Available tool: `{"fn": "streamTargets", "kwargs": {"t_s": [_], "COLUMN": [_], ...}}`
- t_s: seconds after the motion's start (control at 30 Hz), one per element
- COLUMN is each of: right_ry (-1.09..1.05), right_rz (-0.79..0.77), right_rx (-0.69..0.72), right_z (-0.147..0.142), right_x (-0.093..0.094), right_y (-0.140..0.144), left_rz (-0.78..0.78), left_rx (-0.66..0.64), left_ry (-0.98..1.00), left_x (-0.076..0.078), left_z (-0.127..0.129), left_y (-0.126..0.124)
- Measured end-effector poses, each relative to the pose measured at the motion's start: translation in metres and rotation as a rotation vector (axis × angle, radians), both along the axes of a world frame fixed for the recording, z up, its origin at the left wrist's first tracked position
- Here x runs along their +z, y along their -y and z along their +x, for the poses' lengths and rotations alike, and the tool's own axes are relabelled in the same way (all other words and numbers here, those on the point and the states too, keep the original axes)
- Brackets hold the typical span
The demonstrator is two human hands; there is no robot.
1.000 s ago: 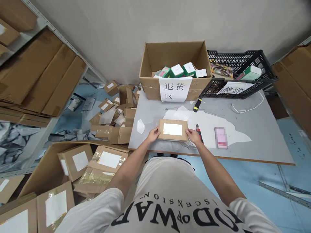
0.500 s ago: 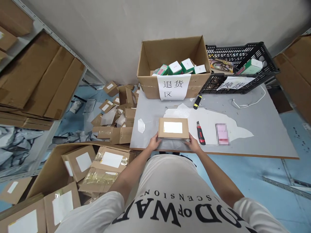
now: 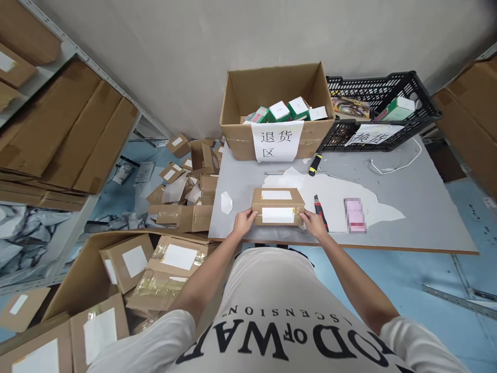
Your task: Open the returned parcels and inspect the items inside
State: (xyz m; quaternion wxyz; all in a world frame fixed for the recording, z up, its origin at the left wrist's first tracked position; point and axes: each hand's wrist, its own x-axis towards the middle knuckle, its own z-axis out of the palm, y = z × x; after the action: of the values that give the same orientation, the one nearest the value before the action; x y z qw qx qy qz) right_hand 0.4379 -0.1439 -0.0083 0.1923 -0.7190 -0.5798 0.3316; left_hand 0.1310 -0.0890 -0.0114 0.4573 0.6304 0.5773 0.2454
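A small brown cardboard box (image 3: 258, 203) with white labels on two faces is held between my hands over the front of the grey table (image 3: 427, 207). My left hand (image 3: 244, 221) grips its left end, fingers closed at the lower edge. At the right end my right hand (image 3: 313, 223) pinches the near corner, beside clear tape. Just right of that hand lies a red and black utility knife (image 3: 320, 212). Further right is a pink, blurred-out item (image 3: 354, 215) on white paper (image 3: 373, 199).
A large carton (image 3: 236, 142) of green-and-white boxes and a black crate (image 3: 361, 135) stand at the table's back. A yellow-black tool handle (image 3: 315, 165) lies before them. Labelled parcels fill a big carton (image 3: 77, 269) at lower left. Opened boxes (image 3: 176, 217) litter the floor.
The box has been tilted, so its near face with a second label and tape now shows. My right hand has shifted slightly right and up along its end.
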Motion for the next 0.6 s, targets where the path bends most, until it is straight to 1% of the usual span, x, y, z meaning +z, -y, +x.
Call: {"fn": "streamTargets", "kwargs": {"t_s": [0.1, 0.2, 0.37, 0.5, 0.6], "right_ry": [0.096, 0.163, 0.213, 0.170, 0.134], "right_rz": [0.013, 0.009, -0.036, -0.049, -0.047], "right_rx": [-0.003, -0.029, -0.051, -0.065, -0.098], "right_z": [0.001, 0.000, 0.000, 0.002, 0.003], "right_x": [0.017, 0.025, 0.020, 0.013, 0.010], "right_y": [-0.012, -0.021, -0.032, -0.038, -0.042], "left_rz": [0.060, 0.060, 0.000, -0.064, -0.071], "left_rx": [0.046, 0.097, 0.119, 0.095, 0.101], "left_ry": [-0.153, -0.169, -0.109, -0.045, 0.001], "left_x": [0.017, 0.023, 0.019, 0.011, 0.007], "left_z": [0.001, 0.005, 0.009, 0.010, 0.011], "left_y": [-0.009, -0.018, -0.028, -0.027, -0.027]}}
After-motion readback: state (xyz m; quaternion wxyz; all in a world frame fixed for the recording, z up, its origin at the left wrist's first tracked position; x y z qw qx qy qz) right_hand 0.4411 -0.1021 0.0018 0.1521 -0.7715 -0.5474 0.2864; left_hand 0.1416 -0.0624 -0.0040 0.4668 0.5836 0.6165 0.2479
